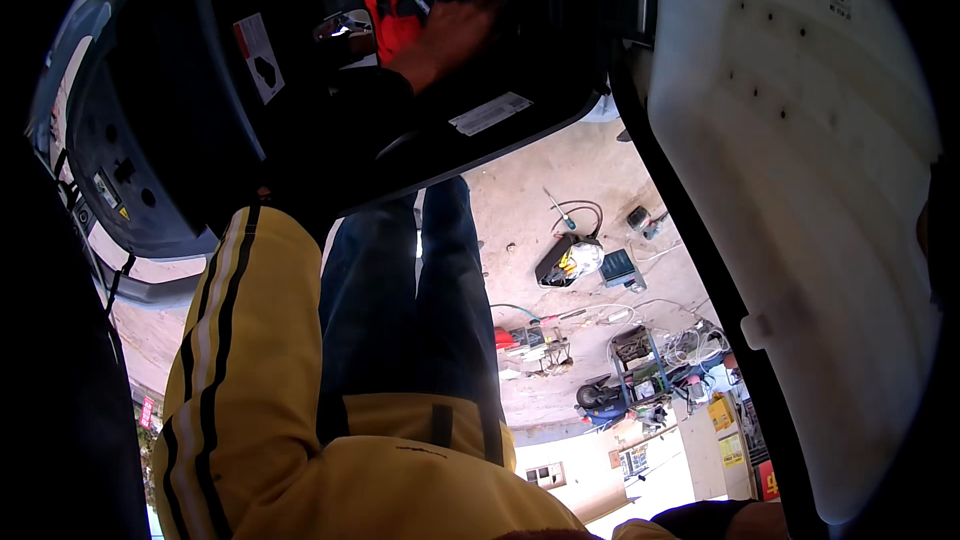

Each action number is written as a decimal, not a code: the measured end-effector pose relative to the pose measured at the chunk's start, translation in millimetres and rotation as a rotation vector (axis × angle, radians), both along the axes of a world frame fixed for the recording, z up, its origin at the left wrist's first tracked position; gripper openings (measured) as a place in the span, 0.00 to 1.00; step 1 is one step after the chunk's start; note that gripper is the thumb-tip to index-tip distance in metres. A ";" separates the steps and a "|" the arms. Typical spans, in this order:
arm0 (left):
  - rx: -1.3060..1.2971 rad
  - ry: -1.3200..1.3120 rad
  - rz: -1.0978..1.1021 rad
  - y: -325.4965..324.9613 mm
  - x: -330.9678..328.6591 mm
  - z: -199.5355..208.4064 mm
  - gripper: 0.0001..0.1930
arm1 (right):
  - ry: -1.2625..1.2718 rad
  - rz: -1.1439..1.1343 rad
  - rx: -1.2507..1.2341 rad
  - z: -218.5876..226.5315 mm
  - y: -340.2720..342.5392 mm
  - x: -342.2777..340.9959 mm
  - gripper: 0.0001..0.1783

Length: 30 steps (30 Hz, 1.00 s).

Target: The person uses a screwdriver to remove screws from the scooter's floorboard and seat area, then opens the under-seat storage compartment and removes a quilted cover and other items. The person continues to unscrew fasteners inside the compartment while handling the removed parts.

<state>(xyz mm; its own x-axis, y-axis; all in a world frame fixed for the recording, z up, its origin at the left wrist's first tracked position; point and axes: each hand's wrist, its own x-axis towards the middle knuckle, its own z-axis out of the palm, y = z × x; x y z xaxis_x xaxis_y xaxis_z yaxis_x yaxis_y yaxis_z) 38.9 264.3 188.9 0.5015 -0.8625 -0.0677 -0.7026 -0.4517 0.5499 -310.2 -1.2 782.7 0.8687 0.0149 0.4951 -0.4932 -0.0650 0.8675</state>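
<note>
My left hand reaches into a dark compartment with pale labels on its inner walls. Its fingers look curled against a red cloth item with black parts, though shade hides the fingertips. The left forearm is lost in shadow past the yellow sleeve with black and white stripes. Beside the red cloth lies something shiny and pale, too dim to name. At the bottom right a bit of bare arm shows past a dark cuff. My right hand itself does not show.
A large pale panel with a black edge stands open on the right. A grey moulded part juts out at the left. On the floor behind my legs are an open tool box, a dark teal case, hoses and several machines.
</note>
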 end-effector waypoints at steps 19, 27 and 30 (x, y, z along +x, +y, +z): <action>-0.153 -0.330 -0.127 11.1 58.2 17.1 0.20 | -0.126 0.141 0.158 -23.7 -0.8 -7.1 0.25; 0.502 -0.019 -0.064 -33.5 59.0 11.7 0.16 | -0.130 0.215 0.202 -18.9 -2.0 2.5 0.25; 0.491 -0.041 -0.036 -38.6 54.4 9.2 0.15 | -0.143 0.226 0.219 -18.6 1.9 1.8 0.25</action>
